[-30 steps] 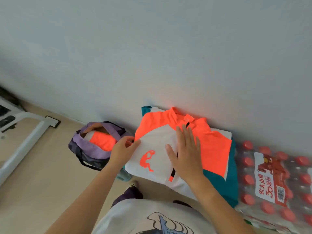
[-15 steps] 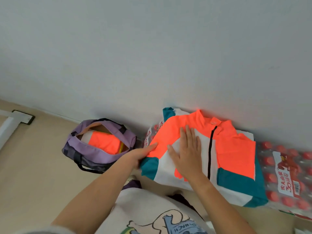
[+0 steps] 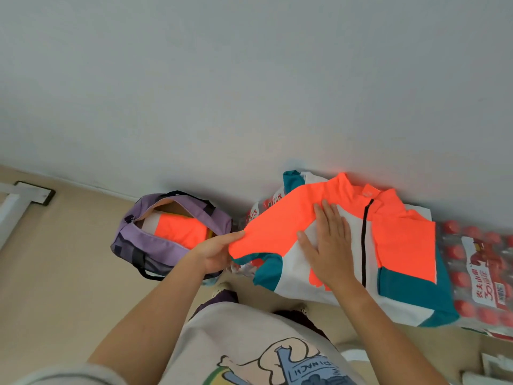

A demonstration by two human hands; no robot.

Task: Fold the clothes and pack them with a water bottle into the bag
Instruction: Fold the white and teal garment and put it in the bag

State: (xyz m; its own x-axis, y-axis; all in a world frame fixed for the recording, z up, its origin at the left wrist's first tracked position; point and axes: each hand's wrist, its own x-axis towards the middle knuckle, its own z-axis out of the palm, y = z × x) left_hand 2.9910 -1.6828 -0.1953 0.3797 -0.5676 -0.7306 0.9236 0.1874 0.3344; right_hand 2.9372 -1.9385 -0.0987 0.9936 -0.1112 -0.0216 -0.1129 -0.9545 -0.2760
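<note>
An orange, white and teal zip jacket (image 3: 399,243) lies spread over shrink-wrapped packs of red-capped water bottles (image 3: 483,270) against the wall. My right hand (image 3: 330,243) presses flat on the jacket's white chest panel, fingers straight. My left hand (image 3: 219,252) grips the orange sleeve (image 3: 274,229) at its left edge and holds it lifted over the jacket. A purple bag (image 3: 155,243) stands unzipped on the floor to the left, with a folded orange garment (image 3: 180,232) inside.
A grey wall runs behind everything. Beige floor spreads to the left, where a white metal frame foot (image 3: 25,198) reaches in. More wrapped bottles (image 3: 258,212) show under the jacket's left side. My own printed T-shirt (image 3: 249,348) fills the lower middle.
The white flap with the orange figure was turned back to the right, baring the zip front. My left hand went from resting at the sleeve edge to gripping the orange sleeve and lifting it.
</note>
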